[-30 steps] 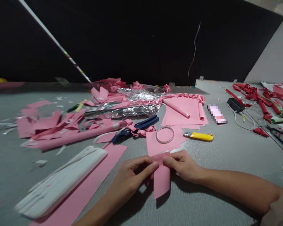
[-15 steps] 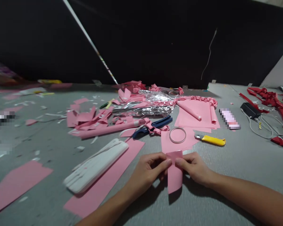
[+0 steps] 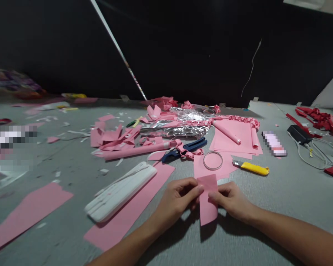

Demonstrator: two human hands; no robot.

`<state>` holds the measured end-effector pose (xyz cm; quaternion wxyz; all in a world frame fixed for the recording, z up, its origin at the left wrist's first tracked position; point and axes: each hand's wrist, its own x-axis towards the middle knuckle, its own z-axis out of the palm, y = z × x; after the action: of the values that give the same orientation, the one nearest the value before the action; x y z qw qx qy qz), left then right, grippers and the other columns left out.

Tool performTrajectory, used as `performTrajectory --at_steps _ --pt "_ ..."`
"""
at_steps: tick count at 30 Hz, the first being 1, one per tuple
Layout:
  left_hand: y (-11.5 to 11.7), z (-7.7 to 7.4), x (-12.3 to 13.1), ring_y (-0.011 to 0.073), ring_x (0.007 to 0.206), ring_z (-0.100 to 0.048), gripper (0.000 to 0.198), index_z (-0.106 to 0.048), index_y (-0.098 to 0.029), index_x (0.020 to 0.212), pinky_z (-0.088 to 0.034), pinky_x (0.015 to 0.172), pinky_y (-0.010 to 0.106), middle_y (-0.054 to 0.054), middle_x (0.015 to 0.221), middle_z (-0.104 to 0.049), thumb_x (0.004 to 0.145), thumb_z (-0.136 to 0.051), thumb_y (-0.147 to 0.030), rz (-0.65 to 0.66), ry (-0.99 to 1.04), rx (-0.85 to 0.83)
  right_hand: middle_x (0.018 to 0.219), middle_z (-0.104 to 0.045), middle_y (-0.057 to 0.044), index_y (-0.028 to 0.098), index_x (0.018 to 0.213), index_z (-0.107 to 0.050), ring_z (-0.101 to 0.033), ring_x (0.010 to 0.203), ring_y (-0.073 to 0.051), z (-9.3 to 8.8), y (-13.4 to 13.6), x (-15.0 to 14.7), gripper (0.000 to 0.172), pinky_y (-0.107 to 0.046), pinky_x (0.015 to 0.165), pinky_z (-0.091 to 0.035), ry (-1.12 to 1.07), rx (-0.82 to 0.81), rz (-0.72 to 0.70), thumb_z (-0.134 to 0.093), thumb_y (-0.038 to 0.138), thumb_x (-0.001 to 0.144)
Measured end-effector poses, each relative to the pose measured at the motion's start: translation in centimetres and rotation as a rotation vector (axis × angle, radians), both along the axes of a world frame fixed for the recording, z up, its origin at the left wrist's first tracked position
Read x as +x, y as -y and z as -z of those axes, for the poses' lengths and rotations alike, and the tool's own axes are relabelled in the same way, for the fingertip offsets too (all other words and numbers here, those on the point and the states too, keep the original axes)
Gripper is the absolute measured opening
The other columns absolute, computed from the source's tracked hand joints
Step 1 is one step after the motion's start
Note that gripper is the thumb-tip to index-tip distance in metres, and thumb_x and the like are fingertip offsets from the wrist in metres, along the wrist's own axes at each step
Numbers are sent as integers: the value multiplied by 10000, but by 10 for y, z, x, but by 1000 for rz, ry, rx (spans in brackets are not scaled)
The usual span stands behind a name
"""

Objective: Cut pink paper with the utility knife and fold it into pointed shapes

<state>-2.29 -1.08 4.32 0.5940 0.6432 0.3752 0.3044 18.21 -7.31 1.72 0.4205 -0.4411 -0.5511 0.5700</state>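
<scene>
A small rectangular strip of pink paper (image 3: 208, 210) is held up between both hands. My left hand (image 3: 180, 195) pinches its left edge with thumb and fingers. On the opposite edge, my right hand (image 3: 231, 199) grips with the thumb in front and the fingers behind. The strip curves slightly, and its lower end hangs just above the grey surface. Directly beyond it lie a flat pink sheet (image 3: 199, 166) and a thin metal ring (image 3: 222, 161). A yellow box cutter (image 3: 254, 169) rests beyond my right hand, its blade pointing left.
A white oblong case (image 3: 122, 190) lies on a pink strip at the left. Farther back are dark blue pliers-like cutters (image 3: 195, 145), crumpled foil (image 3: 180, 131), pink scraps and stacked pink sheets (image 3: 224, 142). A phone (image 3: 274, 143) and a black adapter with cables (image 3: 299, 134) sit right.
The camera view has swung slightly left, so things appear farther right. My right thumb has slid a little down the paper strip; both hands keep hold of it.
</scene>
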Motion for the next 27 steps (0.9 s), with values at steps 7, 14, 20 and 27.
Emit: performTrajectory --at_steps 7,14,20,27 --pt "0 -3 1 129 515 -551 443 -668 -180 683 -443 534 245 -11 588 -593 890 -790 -552 -29 9 1 669 -476 20 139 802 -779 -350 626 -124 5 -1 0 734 -295 583 -293 18 -9 16 -639 841 962" --pt "-1 -4 1 131 496 -550 438 -675 -182 684 -447 525 248 -11 571 -590 884 -786 -555 -58 20 0 660 -444 30 145 750 -724 -341 626 -117 8 -2 -2 750 -285 581 -301 9 -12 33 -631 861 953" --pt "-3 -1 -1 130 493 -567 452 -671 -179 673 -454 524 242 -3 579 -607 872 -806 -562 -83 36 -8 637 -368 49 186 640 -572 -300 608 -108 6 -2 -2 757 -300 562 -248 9 -28 52 -646 883 925" --pt "-2 1 -2 129 489 -582 452 -668 -181 676 -462 508 234 -5 592 -616 879 -804 -561 -139 62 0 653 -570 -1 156 713 -683 -504 611 -123 9 -2 -5 752 -278 598 -413 -44 -94 58 -713 892 867"
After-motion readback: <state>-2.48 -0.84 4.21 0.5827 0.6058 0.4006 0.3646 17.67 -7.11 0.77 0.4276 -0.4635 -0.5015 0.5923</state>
